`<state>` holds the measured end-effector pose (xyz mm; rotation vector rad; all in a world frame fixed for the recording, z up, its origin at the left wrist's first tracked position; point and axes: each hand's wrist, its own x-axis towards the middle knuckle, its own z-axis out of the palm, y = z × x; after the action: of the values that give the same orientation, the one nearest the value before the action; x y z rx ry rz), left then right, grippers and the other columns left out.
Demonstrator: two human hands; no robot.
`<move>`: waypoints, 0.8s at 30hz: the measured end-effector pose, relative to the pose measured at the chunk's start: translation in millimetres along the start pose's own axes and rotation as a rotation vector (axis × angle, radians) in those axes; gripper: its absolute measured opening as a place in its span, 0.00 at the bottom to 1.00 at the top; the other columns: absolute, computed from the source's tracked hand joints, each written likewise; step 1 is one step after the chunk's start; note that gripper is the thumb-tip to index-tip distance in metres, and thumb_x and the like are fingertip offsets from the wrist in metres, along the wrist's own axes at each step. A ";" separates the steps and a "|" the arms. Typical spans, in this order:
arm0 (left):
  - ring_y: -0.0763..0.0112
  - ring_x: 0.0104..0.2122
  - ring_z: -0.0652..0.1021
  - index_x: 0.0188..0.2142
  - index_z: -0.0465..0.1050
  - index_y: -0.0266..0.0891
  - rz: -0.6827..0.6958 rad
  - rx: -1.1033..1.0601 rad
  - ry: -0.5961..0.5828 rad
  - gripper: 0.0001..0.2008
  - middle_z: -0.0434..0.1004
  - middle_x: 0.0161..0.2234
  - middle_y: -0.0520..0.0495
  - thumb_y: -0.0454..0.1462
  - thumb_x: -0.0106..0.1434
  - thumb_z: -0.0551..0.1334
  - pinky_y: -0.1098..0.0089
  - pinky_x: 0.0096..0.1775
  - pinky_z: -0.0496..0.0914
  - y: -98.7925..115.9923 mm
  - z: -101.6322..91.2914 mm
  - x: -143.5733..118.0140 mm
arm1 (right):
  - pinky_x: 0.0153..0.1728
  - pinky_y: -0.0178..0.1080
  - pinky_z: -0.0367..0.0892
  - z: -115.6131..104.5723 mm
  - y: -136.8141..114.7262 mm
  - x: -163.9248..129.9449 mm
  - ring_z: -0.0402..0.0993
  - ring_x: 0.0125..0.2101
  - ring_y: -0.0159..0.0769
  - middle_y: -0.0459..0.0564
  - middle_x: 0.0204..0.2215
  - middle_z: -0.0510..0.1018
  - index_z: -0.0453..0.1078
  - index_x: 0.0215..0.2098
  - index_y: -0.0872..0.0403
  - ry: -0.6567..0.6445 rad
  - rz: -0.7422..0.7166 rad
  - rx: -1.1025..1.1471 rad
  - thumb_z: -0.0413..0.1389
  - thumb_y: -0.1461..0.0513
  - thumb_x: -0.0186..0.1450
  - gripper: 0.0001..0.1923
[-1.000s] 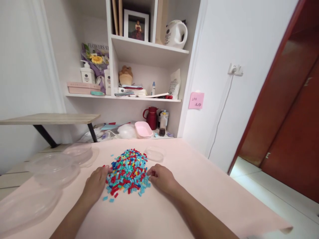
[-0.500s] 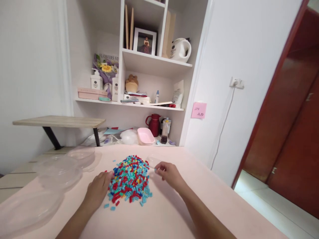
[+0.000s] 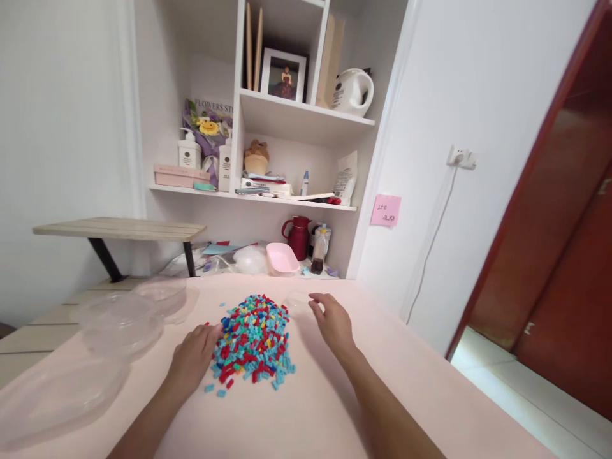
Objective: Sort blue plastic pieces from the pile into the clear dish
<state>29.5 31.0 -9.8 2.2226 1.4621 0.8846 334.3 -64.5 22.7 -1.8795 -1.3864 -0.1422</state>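
Many small coloured pieces (image 3: 252, 338) heaped on a pink table (image 3: 310, 408) before white shelves (image 3: 296, 121).

White capitals reading "FLOWERS ST", cut off by the shelf divider, stand on the wrapping of the flower bouquet (image 3: 206, 127). The pink sticky note (image 3: 385, 210) on the wall carries handwriting that starts "250"; the remaining marks are illegible. Labels on the white bottles are too small to read.
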 end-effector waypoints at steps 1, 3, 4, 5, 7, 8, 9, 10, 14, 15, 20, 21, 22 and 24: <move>0.57 0.46 0.76 0.35 0.75 0.45 0.001 -0.001 0.000 0.22 0.80 0.41 0.44 0.48 0.67 0.44 0.58 0.49 0.67 -0.6 0.3 0.8 | 0.39 0.39 0.67 1.1 -2.2 -1.1 0.76 0.40 0.40 0.49 0.49 0.76 0.68 0.56 0.45 -0.017 -0.003 -0.036 0.50 0.56 0.68 0.19; 0.58 0.46 0.76 0.36 0.75 0.45 0.005 -0.003 0.000 0.22 0.80 0.42 0.45 0.47 0.67 0.44 0.58 0.50 0.67 -1.8 0.8 2.4 | 0.38 0.39 0.66 3.8 -6.3 -2.1 0.76 0.40 0.41 0.49 0.53 0.74 0.62 0.61 0.42 -0.058 -0.004 -0.100 0.53 0.58 0.66 0.25; 0.58 0.47 0.76 0.37 0.75 0.45 0.007 -0.003 0.000 0.22 0.80 0.42 0.45 0.47 0.67 0.44 0.58 0.50 0.67 -2.5 1.1 3.1 | 0.37 0.39 0.65 5.0 -7.8 -2.1 0.76 0.40 0.41 0.49 0.54 0.73 0.60 0.63 0.41 -0.079 -0.001 -0.128 0.54 0.60 0.65 0.27; 0.58 0.47 0.76 0.38 0.75 0.45 0.008 -0.003 0.001 0.22 0.80 0.42 0.45 0.47 0.67 0.44 0.58 0.50 0.67 -3.1 1.4 3.8 | 0.37 0.39 0.65 5.8 -8.7 -1.7 0.76 0.40 0.41 0.49 0.55 0.73 0.59 0.63 0.41 -0.098 0.003 -0.152 0.55 0.61 0.64 0.29; 0.58 0.47 0.76 0.38 0.75 0.45 0.011 -0.003 0.001 0.22 0.81 0.42 0.45 0.48 0.67 0.44 0.58 0.50 0.67 -4.2 1.8 4.9 | 0.37 0.39 0.64 6.0 -8.7 0.2 0.76 0.41 0.41 0.50 0.54 0.74 0.58 0.64 0.40 -0.131 0.019 -0.190 0.54 0.64 0.64 0.30; 0.58 0.47 0.76 0.37 0.75 0.45 0.014 -0.005 0.002 0.23 0.81 0.42 0.45 0.48 0.67 0.44 0.59 0.50 0.67 -4.8 1.9 5.4 | 0.37 0.39 0.64 5.2 -7.8 1.6 0.76 0.42 0.41 0.50 0.52 0.75 0.60 0.63 0.41 -0.146 0.029 -0.205 0.54 0.65 0.64 0.29; 0.58 0.47 0.77 0.36 0.76 0.45 0.015 -0.007 0.002 0.23 0.81 0.42 0.46 0.48 0.67 0.44 0.59 0.50 0.67 -5.3 2.1 5.9 | 0.38 0.39 0.64 3.8 -6.4 3.0 0.75 0.43 0.41 0.50 0.50 0.76 0.62 0.61 0.41 -0.158 0.038 -0.216 0.53 0.65 0.65 0.27; 0.58 0.46 0.77 0.35 0.75 0.45 0.017 -0.010 0.002 0.23 0.81 0.42 0.46 0.49 0.67 0.44 0.59 0.50 0.67 -5.8 2.3 6.5 | 0.38 0.39 0.64 1.8 -4.7 4.3 0.75 0.44 0.42 0.50 0.49 0.76 0.65 0.59 0.41 -0.169 0.048 -0.224 0.52 0.66 0.65 0.25; 0.58 0.47 0.77 0.34 0.76 0.46 0.003 -0.032 0.004 0.24 0.81 0.42 0.46 0.50 0.67 0.43 0.59 0.51 0.67 -7.9 3.0 8.7 | 0.39 0.39 0.63 -8.9 2.9 5.8 0.75 0.44 0.41 0.49 0.47 0.77 0.74 0.49 0.43 -0.188 0.085 -0.223 0.51 0.67 0.65 0.19; 0.58 0.47 0.77 0.35 0.76 0.46 -0.001 -0.039 0.005 0.25 0.81 0.43 0.46 0.51 0.67 0.43 0.59 0.51 0.67 -8.5 3.2 9.1 | 0.39 0.38 0.63 -11.9 4.7 5.0 0.75 0.44 0.41 0.49 0.46 0.78 0.75 0.47 0.43 -0.189 0.094 -0.214 0.52 0.67 0.65 0.18; 0.59 0.48 0.77 0.34 0.76 0.46 -0.001 -0.068 0.010 0.25 0.82 0.43 0.46 0.52 0.66 0.44 0.60 0.52 0.67 -11.7 3.4 9.7 | 0.32 0.35 0.62 -24.7 10.1 -0.5 0.76 0.25 0.30 0.43 0.38 0.81 0.76 0.43 0.44 -0.185 0.133 -0.110 0.54 0.61 0.65 0.11; 0.59 0.48 0.77 0.34 0.76 0.46 0.001 -0.072 0.012 0.25 0.82 0.42 0.46 0.52 0.66 0.44 0.60 0.52 0.67 -12.1 3.4 9.7 | 0.31 0.35 0.63 -26.3 10.3 -1.1 0.73 0.20 0.27 0.42 0.37 0.81 0.76 0.43 0.44 -0.176 0.139 -0.080 0.53 0.59 0.66 0.11; 0.58 0.48 0.77 0.33 0.76 0.46 0.001 -0.075 0.015 0.25 0.82 0.42 0.46 0.52 0.66 0.44 0.60 0.52 0.67 -12.3 3.2 9.8 | 0.30 0.34 0.63 -27.5 10.2 -1.3 0.70 0.17 0.25 0.41 0.37 0.81 0.76 0.44 0.43 -0.162 0.145 -0.050 0.52 0.57 0.67 0.12; 0.58 0.47 0.78 0.33 0.76 0.46 0.004 -0.079 0.019 0.25 0.82 0.42 0.46 0.53 0.66 0.44 0.60 0.51 0.68 -11.9 2.8 10.2 | 0.30 0.34 0.63 -29.1 9.9 -0.4 0.69 0.15 0.24 0.41 0.36 0.81 0.76 0.43 0.44 -0.117 0.156 0.002 0.50 0.54 0.68 0.13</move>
<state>25.9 45.3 -15.6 2.1663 1.4070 0.9508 352.5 -84.3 37.4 -2.0134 -1.3087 0.0472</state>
